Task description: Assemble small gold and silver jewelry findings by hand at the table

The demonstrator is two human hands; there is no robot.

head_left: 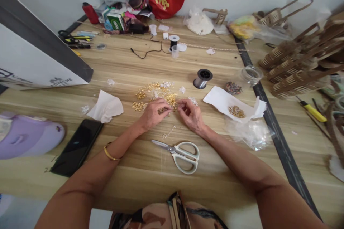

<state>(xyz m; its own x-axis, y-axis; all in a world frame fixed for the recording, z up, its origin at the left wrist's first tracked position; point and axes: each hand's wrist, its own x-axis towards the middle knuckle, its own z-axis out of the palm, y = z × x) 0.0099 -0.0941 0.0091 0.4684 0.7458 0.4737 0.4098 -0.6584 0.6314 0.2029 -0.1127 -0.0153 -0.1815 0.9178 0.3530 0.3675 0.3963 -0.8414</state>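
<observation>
My left hand [156, 113] is pinched closed over the near edge of a pile of gold-coloured beads and findings [156, 94]. Whatever lies between its fingertips is too small to make out. Just to its right, my right hand [191, 113] is also closed, thumb against forefinger, its contents hidden. A small gap separates the two hands. Below them a short silver chain [169, 132] lies on the wood. Scissors [178, 154] with pale handles rest nearer to me, blades toward the left. Small clear beads [182, 89] sit beside the gold pile.
A wire spool [202, 78] stands behind my right hand. To the right are white paper [221, 100] holding gold pieces, a plastic bag [252, 134] and an open jar [251, 75]. Crumpled paper [106, 106], a black phone [77, 146] and a large box [40, 50] are left.
</observation>
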